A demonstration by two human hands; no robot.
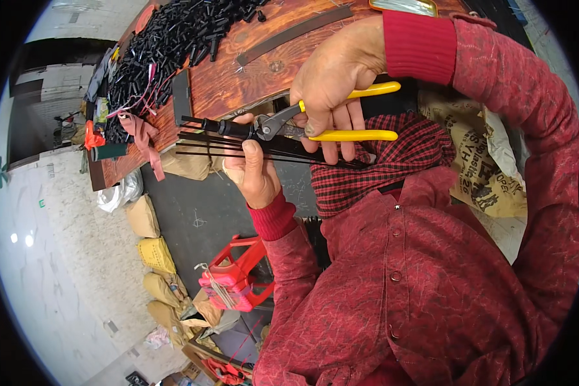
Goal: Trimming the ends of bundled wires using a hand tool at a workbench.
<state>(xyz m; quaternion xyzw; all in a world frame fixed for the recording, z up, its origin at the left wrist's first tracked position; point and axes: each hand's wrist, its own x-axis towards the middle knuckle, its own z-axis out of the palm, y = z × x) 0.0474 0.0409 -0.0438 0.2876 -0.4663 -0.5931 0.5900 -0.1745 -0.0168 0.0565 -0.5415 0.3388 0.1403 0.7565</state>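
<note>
My right hand (pixel 333 87) grips a pair of cutting pliers (pixel 354 135) with yellow handles spread apart and dark metal jaws. My left hand (pixel 257 172) is closed around a black plastic piece (pixel 238 128), a ribbed cylinder at its near end. Several thin black rods (pixel 205 154) run through the same grasp, jutting out to the left and back under the pliers. The jaws meet the black piece just above my left thumb; whether they are closed on it I cannot tell. My left fingers are partly hidden behind the piece.
A reddish wooden table (pixel 228 80) carries a heap of small black plastic parts (pixel 167 48) and a flat dark bar (pixel 296 32). Pink cloth strips (pixel 141 138) hang off its edge. Below are a red plastic stool (pixel 238 267), filled sacks (pixel 155 254) and a printed brown sack (pixel 476 154).
</note>
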